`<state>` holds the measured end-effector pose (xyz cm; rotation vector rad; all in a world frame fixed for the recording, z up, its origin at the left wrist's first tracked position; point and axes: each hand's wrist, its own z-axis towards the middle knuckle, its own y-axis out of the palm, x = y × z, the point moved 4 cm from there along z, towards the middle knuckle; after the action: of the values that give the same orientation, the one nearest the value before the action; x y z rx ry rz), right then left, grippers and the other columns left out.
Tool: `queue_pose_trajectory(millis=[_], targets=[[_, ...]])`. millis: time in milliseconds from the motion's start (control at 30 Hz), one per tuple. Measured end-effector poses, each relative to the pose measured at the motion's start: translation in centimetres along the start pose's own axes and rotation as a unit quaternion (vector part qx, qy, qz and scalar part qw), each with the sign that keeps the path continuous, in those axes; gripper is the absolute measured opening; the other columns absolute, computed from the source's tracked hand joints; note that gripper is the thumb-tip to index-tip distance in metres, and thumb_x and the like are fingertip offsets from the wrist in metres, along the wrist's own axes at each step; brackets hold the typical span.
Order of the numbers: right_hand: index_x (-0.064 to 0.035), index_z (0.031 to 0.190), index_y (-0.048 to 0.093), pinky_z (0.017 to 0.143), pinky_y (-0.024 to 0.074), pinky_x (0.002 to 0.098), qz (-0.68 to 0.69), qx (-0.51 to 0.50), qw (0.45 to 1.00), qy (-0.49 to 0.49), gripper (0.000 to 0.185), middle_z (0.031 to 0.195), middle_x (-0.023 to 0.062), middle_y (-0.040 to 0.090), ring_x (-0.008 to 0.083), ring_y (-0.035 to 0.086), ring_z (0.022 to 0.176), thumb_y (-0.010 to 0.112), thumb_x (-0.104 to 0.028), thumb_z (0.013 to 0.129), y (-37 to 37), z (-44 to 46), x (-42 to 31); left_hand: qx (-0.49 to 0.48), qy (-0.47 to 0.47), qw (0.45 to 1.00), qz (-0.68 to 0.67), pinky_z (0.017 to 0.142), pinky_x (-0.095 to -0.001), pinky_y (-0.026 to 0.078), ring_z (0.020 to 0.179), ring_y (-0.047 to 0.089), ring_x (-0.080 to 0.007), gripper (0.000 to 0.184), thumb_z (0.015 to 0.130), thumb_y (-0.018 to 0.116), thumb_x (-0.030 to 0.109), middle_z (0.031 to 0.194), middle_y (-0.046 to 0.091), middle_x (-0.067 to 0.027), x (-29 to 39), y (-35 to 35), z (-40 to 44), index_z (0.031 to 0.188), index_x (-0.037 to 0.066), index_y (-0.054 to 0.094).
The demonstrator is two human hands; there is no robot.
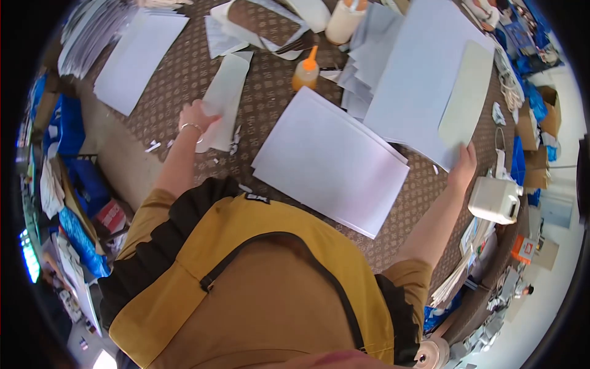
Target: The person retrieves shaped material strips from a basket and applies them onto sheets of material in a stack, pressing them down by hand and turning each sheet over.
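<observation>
My left hand (198,117) lies on a long pale card strip (225,92), thumb stretched out across it. At the far right, the fingers of my right hand (463,165) close on the lower corner of a large white paper sheet (418,80). A pale green-white curved piece (466,92) rests on that sheet near its right side. Between my hands lies a stack of white paper sheets (332,160), slightly fanned at the edges. Beyond it stands a small glue bottle (305,75) with an orange nozzle and amber contents.
A larger cream bottle (345,23) stands at the back. White sheets (141,58) and a fanned paper pile (92,37) occupy the far left. Paper scraps (153,146) dot the patterned brown table (270,101). A white jerrycan (495,200) sits at the right edge; blue bins (66,126) stand left.
</observation>
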<state>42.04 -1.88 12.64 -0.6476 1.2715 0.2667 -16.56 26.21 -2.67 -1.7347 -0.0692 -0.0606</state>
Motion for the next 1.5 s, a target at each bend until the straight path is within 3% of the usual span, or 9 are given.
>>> queue_pose_trajectory(millis=[133,433,533,967,1133,1233,1300,1400,1500], targets=[[0.0006,0.127,0.044,0.080,0.0443,0.0318,-0.504,0.054,0.853,-0.126,0.054,0.104,0.0166,0.061,0.0241,0.059,0.089,0.057,-0.018,0.079,4.8,5.2,2.5,-0.080,-0.037,0.989,-0.121,0.083,-0.0367,0.047,0.093,0.059,-0.0247,0.054,0.069,0.072,0.042,0.098,0.061,-0.0122,-1.8,0.3,1.7,0.107,0.007,0.057],[-0.0020,0.101,0.063,0.070,0.0452,0.0250,-0.105,-0.406,0.908,-0.006,0.022,0.080,0.0042,0.064,0.0112,0.057,0.075,0.057,-0.017,0.086,26.3,-19.7,3.1,-0.214,0.012,0.773,-0.598,0.064,-0.0236,0.047,0.072,0.057,-0.0066,0.017,0.083,0.063,0.017,0.081,0.061,0.0011,-2.4,-1.3,-0.9,0.095,0.007,0.058],[-0.0025,0.111,0.057,0.070,0.0456,0.0264,0.021,-0.436,0.898,0.055,0.029,0.089,0.0057,0.063,0.0125,0.057,0.078,0.056,-0.018,0.087,29.2,-24.2,1.0,-0.278,0.053,0.579,-0.764,0.063,-0.0207,0.045,0.072,0.056,-0.0045,0.006,0.086,0.058,0.011,0.081,0.060,0.0022,1.0,-4.2,-3.1,0.091,0.007,0.058],[-0.0017,0.110,0.054,0.057,0.0432,0.0237,0.222,-0.130,0.953,0.162,0.027,0.087,0.0054,0.060,0.0112,0.052,0.063,0.057,-0.015,0.087,17.2,-17.6,-0.2,-0.409,0.357,0.700,-0.464,0.071,-0.0230,0.046,0.073,0.056,-0.0073,0.018,0.084,0.057,0.008,0.082,0.062,-0.0018,13.9,-5.3,-9.8,0.102,0.003,0.057],[-0.0001,0.095,0.059,0.047,0.0383,0.0240,0.341,-0.006,0.921,0.188,0.013,0.076,0.0045,0.060,0.0095,0.046,0.051,0.059,-0.008,0.084,11.0,-19.3,1.5,-0.211,0.448,0.749,-0.440,0.074,-0.0258,0.045,0.081,0.057,-0.0120,0.030,0.078,0.065,0.011,0.092,0.062,-0.0061,17.0,-8.0,-11.9,0.104,0.001,0.056],[0.0005,0.096,0.060,0.049,0.0408,0.0234,0.388,0.162,0.899,0.123,0.014,0.080,0.0055,0.062,0.0100,0.050,0.055,0.056,-0.007,0.085,7.0,-20.4,-0.5,-0.018,0.517,0.708,-0.480,0.074,-0.0291,0.046,0.084,0.057,-0.0173,0.039,0.074,0.071,0.018,0.096,0.061,-0.0080,18.3,-10.7,-14.6,0.106,0.001,0.056],[0.0008,0.100,0.059,0.051,0.0435,0.0243,0.220,0.128,0.966,-0.049,0.019,0.084,0.0088,0.063,0.0131,0.054,0.058,0.058,-0.009,0.083,6.5,-21.8,-4.5,-0.317,0.550,0.581,-0.509,0.084,-0.0300,0.043,0.097,0.055,-0.0173,0.049,0.072,0.067,0.006,0.109,0.057,-0.0091,20.8,-12.1,-19.0,0.118,0.001,0.050],[0.0008,0.106,0.059,0.063,0.0494,0.0306,-0.126,-0.111,0.901,-0.401,0.033,0.098,0.0159,0.062,0.0234,0.061,0.075,0.063,-0.014,0.077,10.1,-22.5,-11.8,-0.349,0.578,0.501,-0.541,0.085,-0.0321,0.044,0.098,0.055,-0.0201,0.047,0.078,0.065,0.014,0.109,0.057,-0.0094,21.8,-11.9,-21.0,0.120,0.003,0.048],[-0.0004,0.114,0.055,0.074,0.0474,0.0341,-0.218,-0.170,0.858,-0.433,0.047,0.105,0.0175,0.059,0.0279,0.058,0.090,0.068,-0.017,0.072,12.9,-22.7,-11.7,-0.459,0.420,0.471,-0.626,0.086,-0.0349,0.044,0.099,0.056,-0.0230,0.043,0.084,0.058,0.017,0.111,0.057,-0.0108,22.6,-10.2,-20.4,0.123,0.002,0.047]])
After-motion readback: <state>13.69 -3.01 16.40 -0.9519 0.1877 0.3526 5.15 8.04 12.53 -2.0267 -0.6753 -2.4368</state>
